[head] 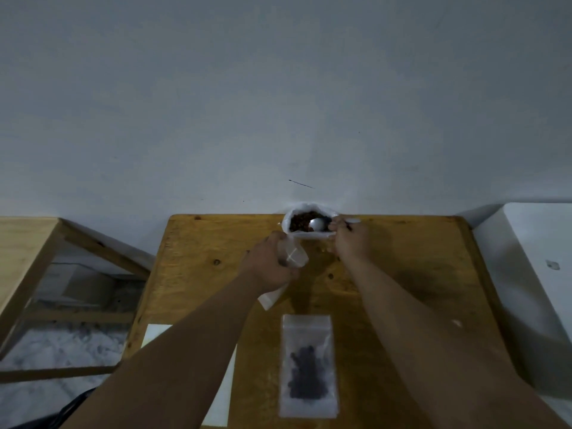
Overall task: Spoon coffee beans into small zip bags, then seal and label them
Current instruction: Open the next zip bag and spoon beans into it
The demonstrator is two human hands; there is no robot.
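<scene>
Fingers (275, 243) of the left hand (269, 266) curl round an empty zip bag (294, 257), just in front of the open sack of coffee beans (301, 226) at the far edge of the wooden table (402, 274). The right hand (351, 241) pinches a spoon (318, 224) whose bowl rests in the sack. A filled zip bag (308, 366) lies flat between the forearms.

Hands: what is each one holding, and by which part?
The left hand grips an empty zip bag around its middle; the right hand pinches a spoon by its handle.
</scene>
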